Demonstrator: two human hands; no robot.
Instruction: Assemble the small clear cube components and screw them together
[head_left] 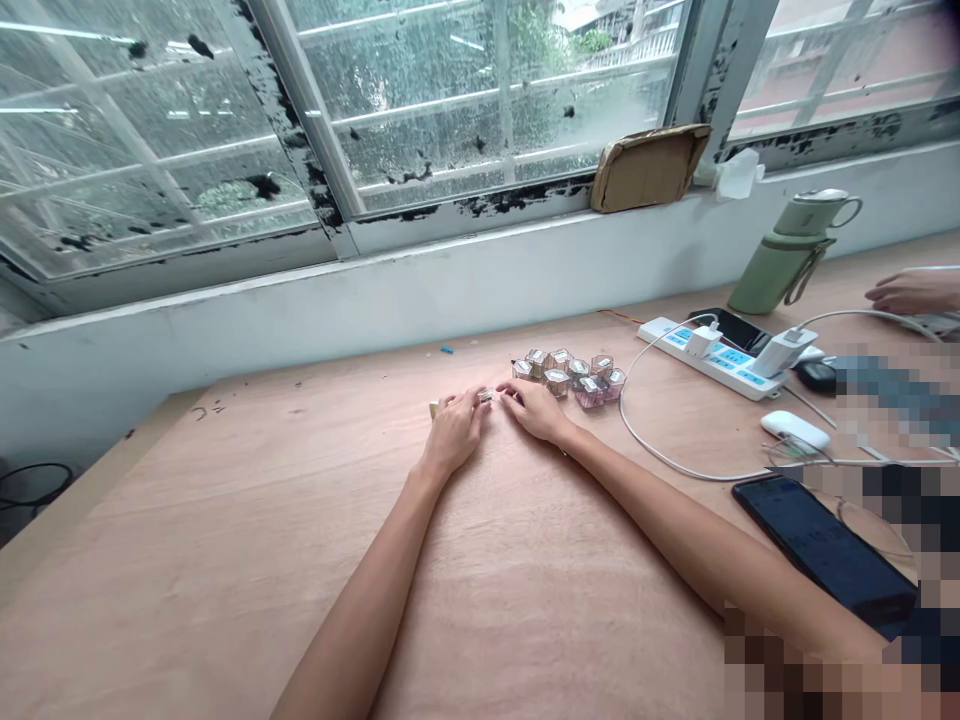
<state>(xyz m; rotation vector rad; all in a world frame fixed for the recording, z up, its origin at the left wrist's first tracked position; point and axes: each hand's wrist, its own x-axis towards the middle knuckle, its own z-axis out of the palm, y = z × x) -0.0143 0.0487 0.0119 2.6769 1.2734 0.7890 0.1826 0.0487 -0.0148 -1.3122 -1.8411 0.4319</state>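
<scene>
My left hand (453, 432) rests on the wooden table (300, 520) near its middle, fingers curled round a small clear piece (486, 396). A yellowish edge shows just left of those fingers. My right hand (531, 408) is close on the right, its fingers bent together beside the clear piece; what they pinch is too small to name. Several small hexagonal clear boxes (556, 380) with labelled lids stand in a cluster just behind and right of my right hand.
A white power strip (712, 358) with plugs and cables lies to the right, near a green bottle (772, 262), a white case (795, 432) and a phone (825, 550). Another person's hand (915, 292) is at the far right. A small blue piece (447, 350) lies behind my hands.
</scene>
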